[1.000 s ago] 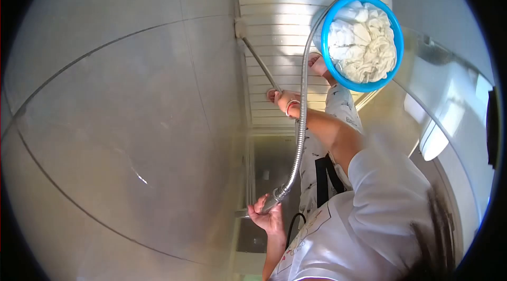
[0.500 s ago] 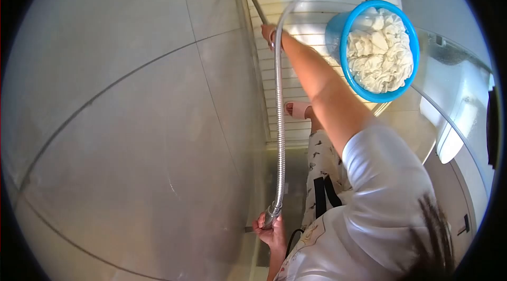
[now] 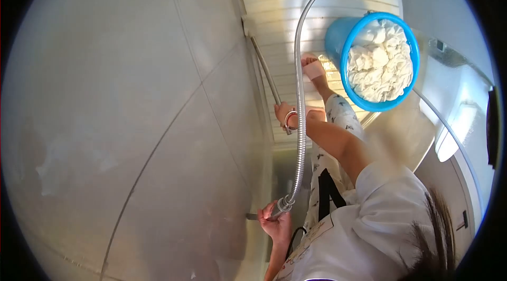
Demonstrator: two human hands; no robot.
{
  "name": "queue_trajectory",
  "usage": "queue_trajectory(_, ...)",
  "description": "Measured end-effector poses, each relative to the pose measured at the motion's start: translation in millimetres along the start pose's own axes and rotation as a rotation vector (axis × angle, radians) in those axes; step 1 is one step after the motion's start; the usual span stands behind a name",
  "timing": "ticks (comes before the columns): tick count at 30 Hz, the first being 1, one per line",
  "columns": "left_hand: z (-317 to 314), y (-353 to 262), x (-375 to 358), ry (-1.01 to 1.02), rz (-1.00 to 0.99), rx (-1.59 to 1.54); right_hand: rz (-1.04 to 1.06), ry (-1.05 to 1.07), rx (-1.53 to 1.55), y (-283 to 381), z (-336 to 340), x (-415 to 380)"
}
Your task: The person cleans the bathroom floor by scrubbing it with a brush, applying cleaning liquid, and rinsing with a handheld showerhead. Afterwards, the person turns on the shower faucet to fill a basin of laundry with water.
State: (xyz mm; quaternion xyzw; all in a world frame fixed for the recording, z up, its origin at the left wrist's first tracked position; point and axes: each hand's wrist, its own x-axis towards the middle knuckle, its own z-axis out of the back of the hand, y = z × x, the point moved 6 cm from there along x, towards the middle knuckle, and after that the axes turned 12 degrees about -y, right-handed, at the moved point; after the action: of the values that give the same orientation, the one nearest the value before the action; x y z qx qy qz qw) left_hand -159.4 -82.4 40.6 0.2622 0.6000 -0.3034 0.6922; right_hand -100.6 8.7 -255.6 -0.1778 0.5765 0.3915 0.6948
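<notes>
Working this close to the grey wall (image 3: 132,96), just left of your fingers, you could scrape knuckles if either arm swings wide. Slatted floor (image 3: 274,11) lies beyond your right fingertips; if it's wet, your foot (image 3: 311,64) could slide. Can't tell if it is. Blue bucket (image 3: 337,40), filled with white cloth (image 3: 377,64), stands past and to the right of your right fingers; a snagged hose or a kick could tip it.

Hose (image 3: 300,122) runs up from your left hand (image 3: 277,223) and crosses over your right wrist; pull either hand and it may catch your bracelet (image 3: 289,120) or tug the other arm. Rod (image 3: 268,77) is in your right hand (image 3: 284,113), fingers closed near its lower end, far end by the wall; a grip that low gives you poor leverage, so it could twist or skid. Left fingers are wrapped round the metal fitting (image 3: 283,204); wet metal could roll out
</notes>
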Motion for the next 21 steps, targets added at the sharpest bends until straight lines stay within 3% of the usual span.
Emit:
queue_trajectory(3,1.6,1.2,1.9,-0.025,-0.085,0.109,0.018,-0.134,0.019,-5.9,-4.6,28.5)
queue_trajectory(6,9.4,-0.8,7.4,-0.018,-0.016,0.057,0.027,-0.265,0.107,-21.4,-5.2,80.8)
queue_trajectory(8,15.4,-2.8,11.6,-0.058,-0.085,0.071,0.576,-0.320,-0.331,35.0,13.1,171.9)
queue_trajectory(10,17.2,-4.5,11.8,-0.044,-0.137,0.095,0.615,-0.208,-0.354,87.9,35.2,213.2)
queue_trajectory(11,17.3,-5.6,15.4,-0.012,-0.147,0.111,0.376,-0.080,-0.165,120.0,79.6,210.3)
queue_trajectory(12,17.0,-4.1,16.5,0.013,-0.156,0.130,0.323,-0.061,-0.164,117.3,85.4,207.0)
queue_trajectory(13,8.0,17.0,14.7,0.032,0.106,-0.126,0.270,-0.043,-0.163,112.6,88.6,208.3)
queue_trajectory(14,4.7,21.4,13.7,0.029,0.125,-0.130,0.419,-0.146,-0.345,98.8,75.4,208.7)
queue_trajectory(16,-4.2,28.7,12.3,0.040,0.171,-0.129,0.249,-0.043,-0.142,82.1,104.9,135.8)
queue_trajectory(19,-16.1,32.8,5.7,0.038,0.101,-0.124,0.207,-0.007,-0.241,-47.1,4.9,85.7)
queue_trajectory(21,-20.1,35.4,2.7,0.005,0.010,-0.049,0.190,0.067,-0.300,-80.7,-23.5,42.4)
